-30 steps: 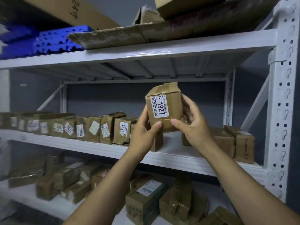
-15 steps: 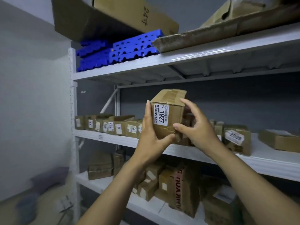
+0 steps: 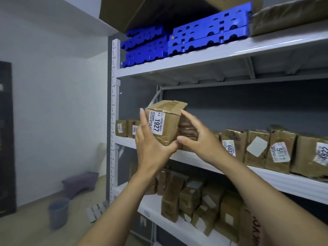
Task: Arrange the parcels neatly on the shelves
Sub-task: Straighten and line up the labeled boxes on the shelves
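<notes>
I hold a brown cardboard parcel (image 3: 168, 125) labelled 1927 in the air, in front of the middle shelf (image 3: 195, 159) near its left end. My left hand (image 3: 150, 148) grips its left side, fingers up the labelled face and thumb under the bottom. My right hand (image 3: 200, 137) holds the right side, with its index finger at the top edge and its thumb at the lower corner. Two small parcels (image 3: 121, 127) stand at the shelf's far left. A row of labelled parcels (image 3: 280, 148) stands to the right. What lies directly behind the held parcel is hidden.
The white perforated upright (image 3: 113, 121) marks the rack's left end. Blue plastic pallets (image 3: 204, 34) and flattened cardboard lie on the top shelf. Several parcels (image 3: 195, 197) crowd the lower shelf. A grey bucket (image 3: 57, 212) stands on the floor to the left.
My view and both hands have swung left along the rack, carrying the parcel from the shelf's right part to its left end. Both hands keep hold of it.
</notes>
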Demonstrator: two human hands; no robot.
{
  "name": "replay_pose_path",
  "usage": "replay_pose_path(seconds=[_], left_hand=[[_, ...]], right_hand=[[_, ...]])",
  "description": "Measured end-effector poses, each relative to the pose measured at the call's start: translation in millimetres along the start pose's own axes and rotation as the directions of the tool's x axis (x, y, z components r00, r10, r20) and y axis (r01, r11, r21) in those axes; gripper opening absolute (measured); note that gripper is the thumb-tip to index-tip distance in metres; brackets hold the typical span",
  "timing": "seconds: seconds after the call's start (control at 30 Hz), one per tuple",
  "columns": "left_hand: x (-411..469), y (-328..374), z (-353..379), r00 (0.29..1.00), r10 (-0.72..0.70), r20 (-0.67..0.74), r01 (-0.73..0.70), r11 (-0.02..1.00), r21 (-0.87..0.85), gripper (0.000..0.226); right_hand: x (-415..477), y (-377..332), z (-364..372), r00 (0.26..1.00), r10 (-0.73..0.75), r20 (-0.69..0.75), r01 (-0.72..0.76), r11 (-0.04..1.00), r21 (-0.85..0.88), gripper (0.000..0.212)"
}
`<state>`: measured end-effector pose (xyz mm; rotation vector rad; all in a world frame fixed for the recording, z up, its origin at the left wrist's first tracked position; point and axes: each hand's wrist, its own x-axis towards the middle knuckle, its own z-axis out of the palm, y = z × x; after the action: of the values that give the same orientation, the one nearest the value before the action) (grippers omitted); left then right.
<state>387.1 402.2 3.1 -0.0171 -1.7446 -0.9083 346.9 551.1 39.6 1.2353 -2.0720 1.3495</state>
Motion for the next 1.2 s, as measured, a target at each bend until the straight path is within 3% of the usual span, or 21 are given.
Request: replay_pose_path(seconds=[0.1,0.2,0.37,0.57,0.7,0.9,1.2], left_hand=[[31.0,-40.2,1.4,0.996,-0.053,-0.067,0.052,0.998,-0.019,0.129],[57.7,-77.2,7.3,0.988,-0.078,-0.132,0.085,0.995,0.051,0.126],[101.4,-127.5,24.5,0.975,-0.101,-0.198,0.120,0.989,0.083,0.122],[140.9,-178.8,44.1,0.982,-0.092,-0.166,0.098,0.995,0.030,0.117],[163.6,-201.1,53.2,0.987,-0.068,-0.148,0.065,0.997,-0.029,0.112],[185.0,-229.9,63.5,0.998,-0.061,-0.033,0.052,0.974,-0.220,0.113],[200.0,-249.6,79.1,0.984,0.024,0.175,0.034,0.946,-0.322,0.116]], right_hand=[[29.8,31.6,15.1,0.998,0.024,0.051,-0.012,0.975,-0.223,0.060],[58.0,71.4,22.0,0.999,0.021,0.041,0.001,0.878,-0.479,0.042],[114.4,125.8,35.1,0.996,0.073,0.054,-0.016,0.730,-0.683,0.041],[177.3,156.3,70.3,0.993,0.087,0.079,0.008,0.625,-0.781,0.061],[215.7,161.1,82.9,0.975,0.170,0.144,0.016,0.590,-0.807,0.071],[234.9,168.2,90.4,0.921,0.330,0.207,-0.023,0.577,-0.816,0.059],[234.8,163.9,100.8,0.914,0.398,0.081,-0.146,0.509,-0.848,0.048]])
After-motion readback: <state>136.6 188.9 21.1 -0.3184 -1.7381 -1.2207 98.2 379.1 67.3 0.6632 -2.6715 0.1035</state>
